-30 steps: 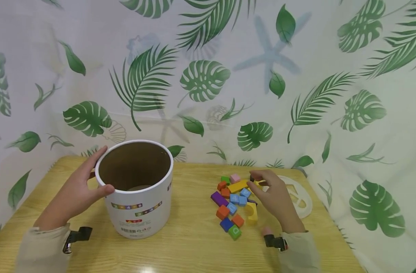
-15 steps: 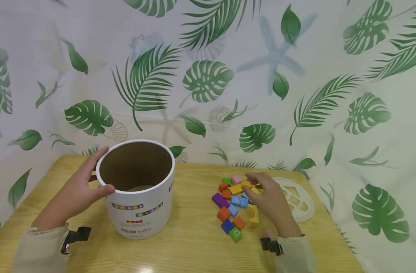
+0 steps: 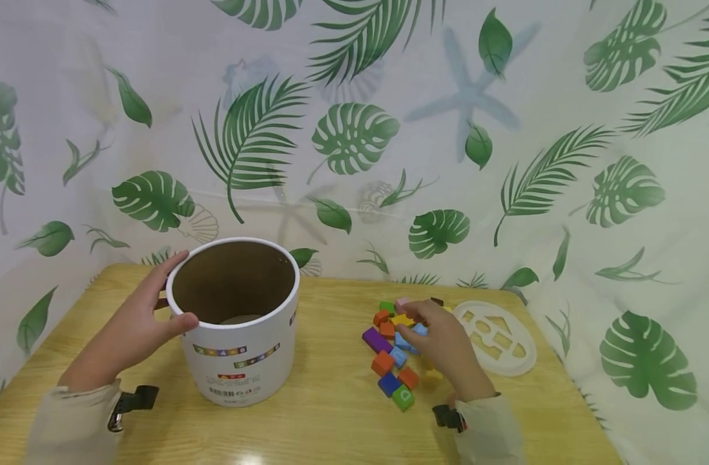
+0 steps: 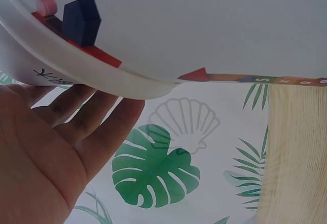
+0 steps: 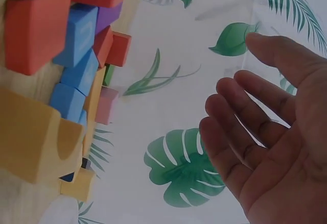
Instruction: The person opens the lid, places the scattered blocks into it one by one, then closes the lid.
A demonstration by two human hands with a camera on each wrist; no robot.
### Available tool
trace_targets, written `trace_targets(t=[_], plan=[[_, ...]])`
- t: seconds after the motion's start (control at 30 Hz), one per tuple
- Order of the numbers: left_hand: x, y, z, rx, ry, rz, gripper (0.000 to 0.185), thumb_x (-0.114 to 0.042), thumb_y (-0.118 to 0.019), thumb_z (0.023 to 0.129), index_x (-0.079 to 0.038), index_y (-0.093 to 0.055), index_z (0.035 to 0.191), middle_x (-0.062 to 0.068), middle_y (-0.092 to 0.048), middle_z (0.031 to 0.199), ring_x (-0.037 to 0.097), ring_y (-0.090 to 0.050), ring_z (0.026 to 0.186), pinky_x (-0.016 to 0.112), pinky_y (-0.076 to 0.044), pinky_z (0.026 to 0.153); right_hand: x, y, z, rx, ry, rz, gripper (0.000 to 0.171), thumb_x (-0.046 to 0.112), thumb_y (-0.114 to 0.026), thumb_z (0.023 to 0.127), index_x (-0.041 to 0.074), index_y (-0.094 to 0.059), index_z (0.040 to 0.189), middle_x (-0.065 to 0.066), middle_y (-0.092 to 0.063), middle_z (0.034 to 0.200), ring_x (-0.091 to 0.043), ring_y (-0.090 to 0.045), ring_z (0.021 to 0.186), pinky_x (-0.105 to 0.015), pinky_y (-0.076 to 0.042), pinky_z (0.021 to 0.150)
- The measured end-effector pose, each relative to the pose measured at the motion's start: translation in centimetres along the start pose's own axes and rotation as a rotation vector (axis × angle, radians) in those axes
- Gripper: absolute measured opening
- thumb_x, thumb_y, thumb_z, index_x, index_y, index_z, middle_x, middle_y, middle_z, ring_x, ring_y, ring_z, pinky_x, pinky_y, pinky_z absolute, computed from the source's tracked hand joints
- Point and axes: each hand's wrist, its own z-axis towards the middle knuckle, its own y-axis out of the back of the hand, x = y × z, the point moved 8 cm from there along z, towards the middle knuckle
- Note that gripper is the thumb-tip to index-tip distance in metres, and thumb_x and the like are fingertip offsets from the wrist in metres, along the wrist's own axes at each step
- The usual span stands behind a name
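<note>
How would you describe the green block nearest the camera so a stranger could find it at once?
Start at the wooden table and find the pile of small coloured blocks just left of the right hand. The green block lies at the pile's near edge, beside a dark blue block. Unlike the other green block at the far edge, it shows a pale outlined mark on top.
</note>
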Motion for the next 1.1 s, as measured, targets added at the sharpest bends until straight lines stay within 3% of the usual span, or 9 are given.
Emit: trace_targets(t=[0.23, 0.4, 0.53, 0.73, 0.93, 1.1], plan=[[0.0, 0.2, 0.1, -0.002, 0.001, -0.009, 0.102, -0.046, -0.078, 0.091, -0.019, -0.015, 0.167, 0.022, -0.032, 0.160, 0.047, -0.041, 0.136, 0.071, -0.045, 0.100, -0.9, -2.1, 0.4, 0.116, -0.052, 0.002, 0.030, 0.024, -0.078, 0.093, 0.009, -0.074, 0.119, -0.006, -0.071, 0.111, -0.028, -0.066, 0.103, -0.048, -0.055, 0.090], [0.2, -0.1, 0.0, 0.000, 0.016, -0.004, 0.102, -0.047, -0.077, 0.091, -0.023, -0.013, 0.167, 0.022, -0.031, 0.160, 0.049, -0.042, 0.136, 0.071, -0.048, 0.097, -2.1, -4.5, 0.4, 0.248, -0.107, -0.051, 0.028, 0.031, -0.081, 0.091, 0.012, -0.075, 0.110, 0.001, -0.071, 0.101, -0.016, -0.063, 0.091, -0.042, -0.055, 0.086], [0.3, -0.2, 0.0, 0.003, 0.014, -0.011, 0.102, -0.047, -0.076, 0.091, -0.026, -0.012, 0.167, 0.021, -0.030, 0.161, 0.049, -0.040, 0.137, 0.072, -0.046, 0.098, -2.7, -5.9, 0.2, 0.325, -0.129, -0.052, 0.024, 0.034, -0.083, 0.088, 0.016, -0.075, 0.101, 0.007, -0.064, 0.087, -0.013, -0.056, 0.081, -0.035, -0.051, 0.077], [0.2, -0.3, 0.1, 0.014, 0.007, -0.012, 0.101, -0.049, -0.075, 0.092, -0.024, -0.012, 0.167, 0.021, -0.029, 0.163, 0.049, -0.040, 0.138, 0.073, -0.044, 0.100, -2.6, -6.0, -0.2, 0.337, -0.110, -0.027, 0.022, 0.033, -0.087, 0.084, 0.019, -0.070, 0.088, 0.007, -0.059, 0.077, -0.014, -0.052, 0.073, -0.032, -0.045, 0.067], [0.4, -0.4, 0.3, 0.024, 0.016, -0.008, 0.102, -0.047, -0.075, 0.092, -0.022, -0.011, 0.167, 0.021, -0.028, 0.163, 0.048, -0.039, 0.139, 0.073, -0.043, 0.101, -2.5, -6.1, -0.8, 0.358, -0.127, -0.055, 0.025, 0.038, -0.086, 0.084, 0.021, -0.069, 0.087, 0.009, -0.060, 0.078, -0.013, -0.053, 0.072, -0.032, -0.046, 0.068], [0.4, -0.3, 0.1, 0.022, 0.020, -0.004, 0.103, -0.048, -0.075, 0.092, -0.020, -0.011, 0.167, 0.022, -0.028, 0.163, 0.049, -0.041, 0.138, 0.073, -0.043, 0.101, -2.1, -6.3, -0.7, 0.349, -0.089, -0.091, 0.023, 0.037, -0.085, 0.085, 0.020, -0.070, 0.087, 0.011, -0.062, 0.079, -0.010, -0.055, 0.072, -0.033, -0.050, 0.071]])
